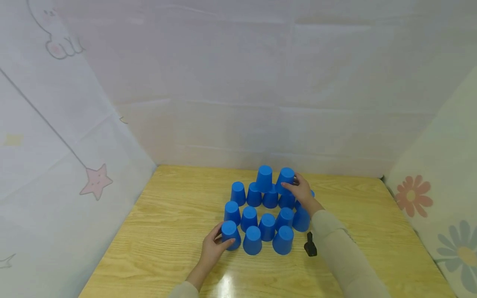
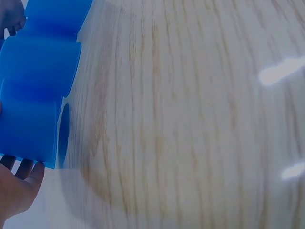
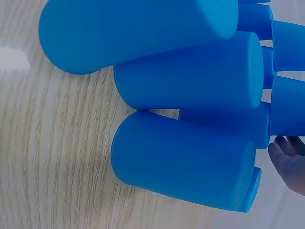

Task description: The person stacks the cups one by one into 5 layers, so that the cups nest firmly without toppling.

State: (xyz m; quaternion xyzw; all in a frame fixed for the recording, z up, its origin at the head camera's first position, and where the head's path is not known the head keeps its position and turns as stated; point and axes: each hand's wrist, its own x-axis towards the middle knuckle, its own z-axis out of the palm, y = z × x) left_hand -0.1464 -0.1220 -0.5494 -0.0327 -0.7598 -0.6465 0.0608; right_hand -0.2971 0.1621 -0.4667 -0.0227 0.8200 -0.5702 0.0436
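Note:
Several blue plastic cups stand upside down in a cluster on the wooden table point(image 1: 167, 215). My left hand point(image 1: 222, 241) grips the front-left cup point(image 1: 229, 231), thumb on one side and fingers on the other. In the left wrist view that cup point(image 2: 28, 129) fills the left edge, with my fingertips point(image 2: 21, 183) under it. My right hand point(image 1: 291, 184) holds an upper cup point(image 1: 286, 176) that sits on the back row beside another raised cup point(image 1: 264, 178). The right wrist view shows cup walls point(image 3: 190, 157) close up and fingertips point(image 3: 288, 160) at the right edge.
A small black object point(image 1: 310, 247) lies on the table just right of the front cups, beside my right sleeve point(image 1: 343, 252). Pale patterned cloth walls point(image 1: 238, 103) close in the table at the back and on both sides.

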